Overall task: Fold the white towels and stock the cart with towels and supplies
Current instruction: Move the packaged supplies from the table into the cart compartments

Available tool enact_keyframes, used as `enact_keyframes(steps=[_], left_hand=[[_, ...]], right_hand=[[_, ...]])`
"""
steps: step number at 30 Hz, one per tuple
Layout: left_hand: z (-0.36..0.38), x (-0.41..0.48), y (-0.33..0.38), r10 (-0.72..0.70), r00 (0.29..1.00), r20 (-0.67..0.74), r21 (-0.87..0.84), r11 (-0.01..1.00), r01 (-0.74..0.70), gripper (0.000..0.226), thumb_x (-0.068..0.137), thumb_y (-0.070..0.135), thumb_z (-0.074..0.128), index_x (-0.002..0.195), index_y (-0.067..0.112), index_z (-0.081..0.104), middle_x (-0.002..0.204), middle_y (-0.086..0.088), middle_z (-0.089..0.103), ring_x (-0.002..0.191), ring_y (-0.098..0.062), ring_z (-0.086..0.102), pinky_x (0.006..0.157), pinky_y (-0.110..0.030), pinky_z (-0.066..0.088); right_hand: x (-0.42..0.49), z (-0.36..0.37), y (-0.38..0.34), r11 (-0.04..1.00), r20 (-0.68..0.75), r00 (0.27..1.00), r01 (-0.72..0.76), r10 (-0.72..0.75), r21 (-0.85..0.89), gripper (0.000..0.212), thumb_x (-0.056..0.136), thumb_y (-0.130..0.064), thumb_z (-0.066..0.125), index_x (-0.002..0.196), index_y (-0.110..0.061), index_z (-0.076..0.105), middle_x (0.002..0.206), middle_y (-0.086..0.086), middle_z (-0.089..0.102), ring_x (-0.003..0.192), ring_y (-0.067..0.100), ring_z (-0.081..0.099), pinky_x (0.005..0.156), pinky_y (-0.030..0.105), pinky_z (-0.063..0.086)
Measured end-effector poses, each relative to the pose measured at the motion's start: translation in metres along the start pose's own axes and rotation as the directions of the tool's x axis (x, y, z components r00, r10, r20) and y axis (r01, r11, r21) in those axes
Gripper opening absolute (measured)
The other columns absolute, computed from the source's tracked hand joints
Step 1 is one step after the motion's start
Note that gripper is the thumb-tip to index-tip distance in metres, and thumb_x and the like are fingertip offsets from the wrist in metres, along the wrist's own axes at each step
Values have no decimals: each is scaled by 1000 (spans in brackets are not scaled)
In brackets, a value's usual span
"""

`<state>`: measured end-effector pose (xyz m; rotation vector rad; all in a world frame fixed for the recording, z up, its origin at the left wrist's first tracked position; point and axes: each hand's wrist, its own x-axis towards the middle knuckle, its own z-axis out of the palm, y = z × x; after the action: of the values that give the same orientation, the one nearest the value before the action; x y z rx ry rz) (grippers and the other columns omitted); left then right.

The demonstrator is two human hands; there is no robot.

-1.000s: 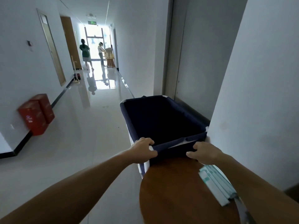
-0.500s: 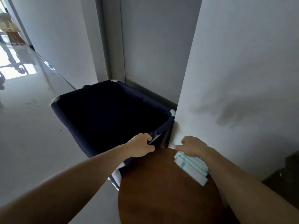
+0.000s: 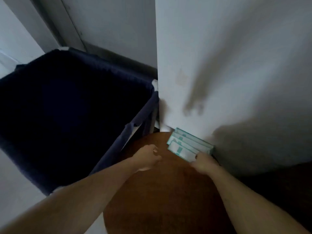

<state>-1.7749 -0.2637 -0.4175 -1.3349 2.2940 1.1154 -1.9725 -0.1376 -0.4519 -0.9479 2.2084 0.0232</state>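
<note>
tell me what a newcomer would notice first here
A big navy fabric bin, deep and dark inside, fills the left of the view. To its right is a round wooden top, with a stack of white-and-teal packets at its far edge against the white wall. The right hand touches the packets' near end, while the left hand is over the wood, holding nothing.

Both bare forearms reach forward over the worktop (image 3: pixel 168 208). The left hand (image 3: pixel 146 157) hovers above its far left edge, fingers loosely curled round nothing. The right hand (image 3: pixel 203 163) sits at its far right edge, knuckles up, fingers bent down (grip blurred, unclear).
</note>
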Motion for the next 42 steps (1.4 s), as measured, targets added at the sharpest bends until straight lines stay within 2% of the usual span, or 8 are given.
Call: enact_keyframes(steps=[7,15,22,26,31,34,37,42], left_hand=[[90,89,-24,-80,985,151,-203,973,110,40,84,26,70,117,6,62,117,-9,64,110,-27,62,92,-32,50],[141,140,-45,-81,985,152,-235,965,115,32,94,26,63,121,8,61,113,-1,61,108,-19,59,97,-34,48],[166,149,-44,-170,978,120,-451,868,206,28,86,30,73,107,15,63,107,-5,63,101,-21,61,93,-37,50],[162,144,-37,-237,948,213,-634,705,319,38,75,57,69,86,21,61,79,-1,59,69,-16,53,58,-30,38],[149,148,-37,-225,935,275,-819,455,351,12,97,23,60,102,14,67,93,-7,72,83,-24,64,77,-38,48],[144,152,-42,-200,948,249,-852,420,312,15,100,18,55,111,11,64,99,-9,72,83,-23,68,80,-39,54],[139,153,-51,-204,955,217,-845,450,288,14,101,18,55,111,13,64,92,-3,73,77,-17,71,66,-32,56],[143,145,-66,-251,946,207,-816,489,308,14,99,22,59,109,14,66,98,-6,74,83,-20,72,69,-35,57]], right_hand=[[74,58,26,998,-77,995,-58,56,-16,47,93,-30,58,135,-11,54,138,14,52,126,36,50,103,40,46],[128,107,43,974,-262,965,-72,13,-217,36,89,-23,58,123,-13,53,123,13,51,114,34,51,91,44,44],[124,117,48,988,-123,991,-61,44,-140,50,79,-49,75,118,-20,63,120,8,60,115,28,56,93,34,42],[120,121,37,916,-29,999,-23,38,400,24,79,-33,81,70,-21,63,68,0,62,66,16,56,55,26,37],[112,114,22,804,80,991,37,-105,593,15,83,-23,80,77,-15,68,67,-5,61,57,3,52,52,18,41],[121,110,32,896,-155,981,172,-117,409,17,89,-28,71,94,-12,72,90,4,71,80,16,64,75,29,52],[140,104,46,981,-555,823,185,-119,65,30,80,-23,70,105,-6,69,104,18,65,98,41,59,86,47,49],[151,111,58,982,-362,931,-20,-51,-190,55,81,-36,74,126,-11,55,120,16,57,114,36,51,91,45,40]])
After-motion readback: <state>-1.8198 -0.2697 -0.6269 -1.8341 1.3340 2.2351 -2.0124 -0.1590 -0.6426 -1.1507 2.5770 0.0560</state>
